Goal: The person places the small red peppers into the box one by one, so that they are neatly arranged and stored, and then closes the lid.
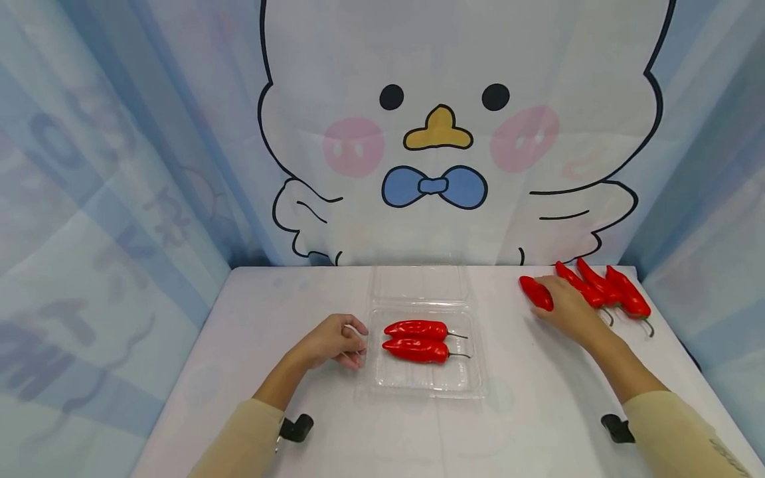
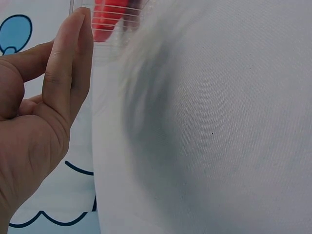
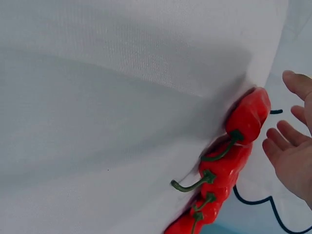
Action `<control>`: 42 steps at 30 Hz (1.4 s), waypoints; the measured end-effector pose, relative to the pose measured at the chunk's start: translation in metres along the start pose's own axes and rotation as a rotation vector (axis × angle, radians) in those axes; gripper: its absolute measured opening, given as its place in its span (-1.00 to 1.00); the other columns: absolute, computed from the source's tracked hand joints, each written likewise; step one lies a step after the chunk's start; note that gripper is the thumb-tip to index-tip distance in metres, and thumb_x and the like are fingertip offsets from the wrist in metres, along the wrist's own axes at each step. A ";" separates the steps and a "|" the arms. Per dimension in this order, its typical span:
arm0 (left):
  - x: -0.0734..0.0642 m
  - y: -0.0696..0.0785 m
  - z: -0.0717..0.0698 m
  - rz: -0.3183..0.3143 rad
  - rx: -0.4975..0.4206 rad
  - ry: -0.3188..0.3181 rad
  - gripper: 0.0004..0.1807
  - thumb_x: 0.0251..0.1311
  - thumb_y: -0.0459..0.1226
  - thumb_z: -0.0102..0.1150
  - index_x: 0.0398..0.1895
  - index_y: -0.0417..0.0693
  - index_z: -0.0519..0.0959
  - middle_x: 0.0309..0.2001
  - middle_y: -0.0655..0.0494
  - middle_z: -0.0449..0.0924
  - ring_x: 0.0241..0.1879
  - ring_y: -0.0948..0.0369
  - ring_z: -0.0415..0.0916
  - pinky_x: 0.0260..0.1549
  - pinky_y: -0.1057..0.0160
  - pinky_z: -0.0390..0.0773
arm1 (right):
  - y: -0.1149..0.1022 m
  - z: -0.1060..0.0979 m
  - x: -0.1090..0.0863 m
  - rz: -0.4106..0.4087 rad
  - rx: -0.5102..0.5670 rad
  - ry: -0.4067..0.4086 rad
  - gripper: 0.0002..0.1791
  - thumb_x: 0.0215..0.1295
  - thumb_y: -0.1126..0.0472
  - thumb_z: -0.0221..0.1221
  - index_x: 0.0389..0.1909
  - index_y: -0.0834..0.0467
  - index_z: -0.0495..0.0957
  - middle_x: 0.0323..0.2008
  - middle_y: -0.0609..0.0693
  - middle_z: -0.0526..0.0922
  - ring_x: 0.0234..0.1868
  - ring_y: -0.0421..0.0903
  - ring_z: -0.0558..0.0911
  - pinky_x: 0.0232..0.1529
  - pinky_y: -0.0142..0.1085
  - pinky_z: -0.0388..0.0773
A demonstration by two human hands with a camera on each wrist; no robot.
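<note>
Our right hand [image 1: 564,309], fingers parted, is at the leftmost loose red chili pepper [image 1: 536,293]; we cannot tell whether they touch. Three more chilies [image 1: 602,284] lie alongside. Our left hand [image 1: 335,340], fingers relaxed, is beside the clear clamshell [image 1: 418,380] holding two chilies [image 1: 415,350].

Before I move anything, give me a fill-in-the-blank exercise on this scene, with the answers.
The clear container holds ____ red peppers.
The container's lid is ____, not shut.
Outside the container are ____ more peppers.
The hand nearest those outside is the person's ____ hand.
Missing words: two; open; four; right.
</note>
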State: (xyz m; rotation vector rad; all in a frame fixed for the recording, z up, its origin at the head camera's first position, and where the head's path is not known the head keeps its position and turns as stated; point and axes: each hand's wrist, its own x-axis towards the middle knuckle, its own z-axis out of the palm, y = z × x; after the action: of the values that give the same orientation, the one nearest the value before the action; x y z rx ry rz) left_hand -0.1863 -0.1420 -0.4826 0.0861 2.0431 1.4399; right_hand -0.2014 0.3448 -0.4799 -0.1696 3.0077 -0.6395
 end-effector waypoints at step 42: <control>-0.003 0.002 0.002 0.005 -0.002 -0.002 -0.70 0.37 -0.43 0.22 0.11 -0.32 0.48 -0.31 -0.09 0.71 -0.50 0.14 0.73 -0.40 0.18 0.79 | 0.003 0.024 0.001 0.007 -0.093 0.076 -0.15 0.05 0.38 0.46 0.39 0.39 0.33 0.31 0.49 0.34 0.27 0.52 0.34 0.06 0.41 0.57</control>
State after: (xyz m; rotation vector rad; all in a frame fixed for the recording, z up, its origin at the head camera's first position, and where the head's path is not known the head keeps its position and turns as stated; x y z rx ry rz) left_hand -0.1836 -0.1410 -0.4804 0.0918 2.0410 1.4448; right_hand -0.2006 0.3380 -0.5033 -0.1426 3.1115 -0.5176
